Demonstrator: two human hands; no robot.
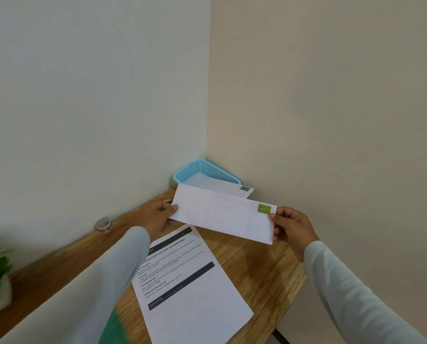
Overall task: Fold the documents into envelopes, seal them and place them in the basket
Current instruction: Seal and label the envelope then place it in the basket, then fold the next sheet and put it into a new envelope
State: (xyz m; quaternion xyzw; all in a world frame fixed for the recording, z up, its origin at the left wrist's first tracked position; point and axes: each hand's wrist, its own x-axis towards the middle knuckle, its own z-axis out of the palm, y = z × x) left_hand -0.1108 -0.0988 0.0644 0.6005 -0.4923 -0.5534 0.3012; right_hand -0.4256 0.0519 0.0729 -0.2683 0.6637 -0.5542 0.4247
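Nearest me, at 6 o'clock, the printed document [190, 276] lies flat and unfolded on the wooden table [257, 264], between my sleeves. A careless forearm could drag it toward the near edge.

Above it I hold a stamped envelope [222, 214] in the air by its two short ends only. If either pinch loosens, it could swing down or drop short of the basket. I cannot tell if its flap is sealed, since the front faces me.

My left hand [161, 217], at 10 o'clock, pinches the end, thumb on the face and fingers behind. My right hand [291, 229], at 2 o'clock, has its fingers curled round the stamp end.

At 12 o'clock the blue basket [202, 173] sits in the corner with another envelope [222, 187] in it.
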